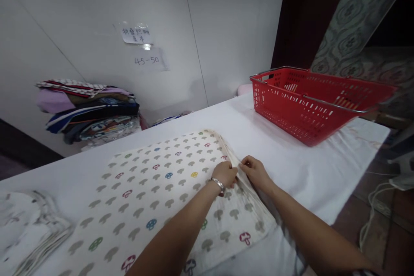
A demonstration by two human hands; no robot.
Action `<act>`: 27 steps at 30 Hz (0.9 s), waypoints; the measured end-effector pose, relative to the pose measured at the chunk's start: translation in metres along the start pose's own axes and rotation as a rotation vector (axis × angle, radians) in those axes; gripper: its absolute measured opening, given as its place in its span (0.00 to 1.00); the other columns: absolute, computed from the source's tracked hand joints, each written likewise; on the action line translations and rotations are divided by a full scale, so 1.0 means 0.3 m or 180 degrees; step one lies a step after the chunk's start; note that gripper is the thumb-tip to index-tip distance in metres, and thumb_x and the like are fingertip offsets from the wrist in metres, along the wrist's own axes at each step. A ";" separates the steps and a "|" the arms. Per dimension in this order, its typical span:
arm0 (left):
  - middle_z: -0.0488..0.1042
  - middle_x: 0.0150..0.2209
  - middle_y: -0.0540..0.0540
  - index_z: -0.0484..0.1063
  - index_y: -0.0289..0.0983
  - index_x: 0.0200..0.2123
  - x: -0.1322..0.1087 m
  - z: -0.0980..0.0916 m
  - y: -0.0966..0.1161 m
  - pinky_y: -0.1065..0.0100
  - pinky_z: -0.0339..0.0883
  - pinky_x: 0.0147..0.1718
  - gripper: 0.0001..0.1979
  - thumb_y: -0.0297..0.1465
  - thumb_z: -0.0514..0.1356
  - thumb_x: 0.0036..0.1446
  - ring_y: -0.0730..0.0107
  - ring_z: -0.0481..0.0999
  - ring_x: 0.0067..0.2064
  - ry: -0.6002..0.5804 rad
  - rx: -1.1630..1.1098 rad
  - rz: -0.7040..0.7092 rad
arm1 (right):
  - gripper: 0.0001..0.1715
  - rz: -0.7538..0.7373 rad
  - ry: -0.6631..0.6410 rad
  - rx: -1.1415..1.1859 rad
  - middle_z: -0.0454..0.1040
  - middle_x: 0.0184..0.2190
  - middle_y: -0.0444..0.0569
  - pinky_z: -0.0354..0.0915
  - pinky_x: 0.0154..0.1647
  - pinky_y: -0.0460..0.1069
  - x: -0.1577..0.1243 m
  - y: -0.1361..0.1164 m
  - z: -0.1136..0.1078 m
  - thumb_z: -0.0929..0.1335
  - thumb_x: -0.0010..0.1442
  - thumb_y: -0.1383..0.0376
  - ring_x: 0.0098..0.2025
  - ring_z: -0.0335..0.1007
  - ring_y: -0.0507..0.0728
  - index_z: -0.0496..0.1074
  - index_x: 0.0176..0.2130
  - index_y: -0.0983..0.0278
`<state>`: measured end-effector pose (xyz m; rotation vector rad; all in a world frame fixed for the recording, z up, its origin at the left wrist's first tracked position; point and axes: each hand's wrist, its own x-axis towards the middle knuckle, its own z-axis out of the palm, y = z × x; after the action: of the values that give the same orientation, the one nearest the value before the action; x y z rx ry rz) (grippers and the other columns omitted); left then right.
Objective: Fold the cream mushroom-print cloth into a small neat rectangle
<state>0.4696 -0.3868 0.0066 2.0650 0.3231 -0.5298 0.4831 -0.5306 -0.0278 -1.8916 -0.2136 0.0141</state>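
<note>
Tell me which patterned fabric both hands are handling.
The mushroom-print cloth, held at its right edge; the folded stack at lower left and clothes pile by the wall lie untouched.

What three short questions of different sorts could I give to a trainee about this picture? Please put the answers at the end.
1. True or false: the red basket stands on the white table.

2. Choose one. The silver bracelet is worn on: a) the right wrist; b) the left wrist; c) both wrists.

3. Fill the gap: the left hand and the right hand are both at a cloth printed with small ____ shapes.

Key: 1. True. 2. b. 3. mushroom.
</note>
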 end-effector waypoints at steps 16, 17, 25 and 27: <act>0.72 0.18 0.47 0.66 0.33 0.29 0.041 0.012 -0.021 0.73 0.55 0.14 0.12 0.33 0.48 0.57 0.73 0.67 0.15 -0.0245 -0.0523 -0.0448 | 0.09 -0.0199 -0.0112 -0.1291 0.71 0.29 0.46 0.59 0.33 0.47 0.013 0.011 -0.014 0.63 0.55 0.63 0.31 0.65 0.53 0.71 0.31 0.63; 0.72 0.18 0.47 0.66 0.33 0.29 0.039 0.013 -0.019 0.73 0.55 0.14 0.11 0.32 0.49 0.56 0.73 0.67 0.15 -0.0242 -0.0523 -0.0438 | 0.10 -0.0214 -0.0139 -0.1595 0.71 0.31 0.47 0.58 0.33 0.47 0.013 0.008 -0.014 0.63 0.56 0.62 0.32 0.65 0.53 0.71 0.32 0.63; 0.72 0.18 0.49 0.67 0.33 0.29 0.020 0.012 -0.008 0.75 0.57 0.14 0.05 0.29 0.55 0.52 0.75 0.67 0.15 -0.0243 -0.0471 -0.0360 | 0.09 -0.0012 -0.0309 -0.2432 0.71 0.34 0.50 0.54 0.31 0.47 0.022 -0.013 0.014 0.65 0.57 0.60 0.35 0.66 0.55 0.70 0.34 0.63; 0.73 0.19 0.48 0.67 0.33 0.30 0.017 0.012 -0.008 0.76 0.57 0.14 0.05 0.29 0.55 0.52 0.75 0.68 0.15 -0.0254 -0.0462 -0.0328 | 0.07 0.0000 -0.0314 -0.2344 0.72 0.33 0.48 0.54 0.32 0.47 0.026 -0.011 0.014 0.66 0.56 0.61 0.35 0.66 0.54 0.70 0.33 0.62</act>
<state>0.4721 -0.3885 0.0005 1.8895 0.4104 -0.6308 0.4898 -0.5244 -0.0254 -2.6274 -0.3146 0.0320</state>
